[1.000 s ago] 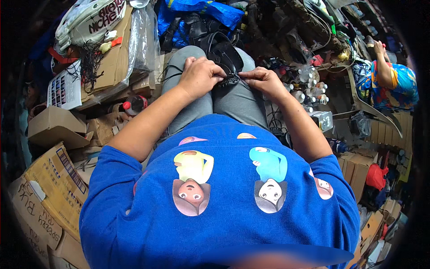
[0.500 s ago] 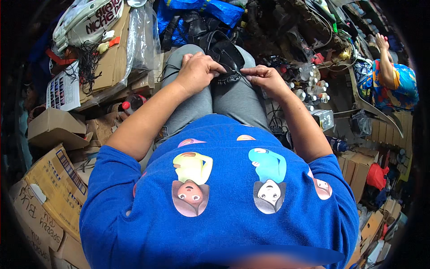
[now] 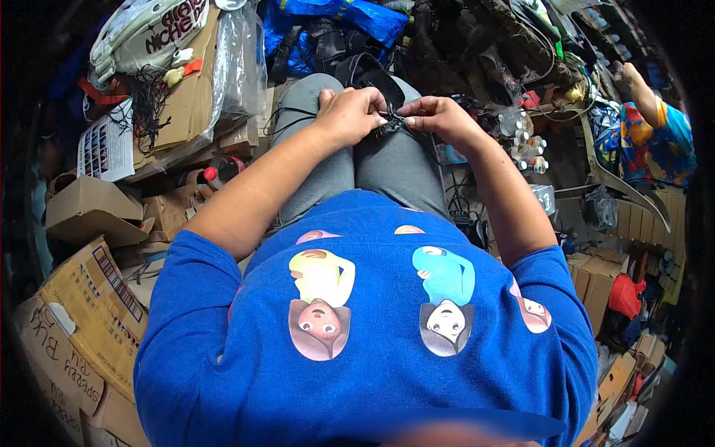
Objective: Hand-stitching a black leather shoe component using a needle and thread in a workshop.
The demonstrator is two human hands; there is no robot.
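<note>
A black strapped piece of footwear, seemingly a sandal (image 3: 365, 71), rests across my grey-trousered thighs near the knees. My left hand (image 3: 348, 113) is closed at its near edge, with thumb and fingertips pinching there. Close beside it, my right hand (image 3: 441, 119) pinches a thin black cord (image 3: 395, 114) at the same edge. The fingertips of the two hands are almost touching. More black cord (image 3: 292, 112) loops over my left thigh. The exact grip of the left fingertips is too small and dark to make out.
Flattened cardboard (image 3: 195, 112) and a white bag (image 3: 145, 37) lie at the left, above an open carton (image 3: 97, 212). Several small bottles (image 3: 530, 153) stand to the right. A person in a colourful garment (image 3: 655, 141) is at the far right. Blue sheeting (image 3: 372, 22) lies ahead.
My left hand has shifted right, toward my right hand. The hands are closer together, and the near edge of the sandal is now more covered and bunched at the fingertips.
</note>
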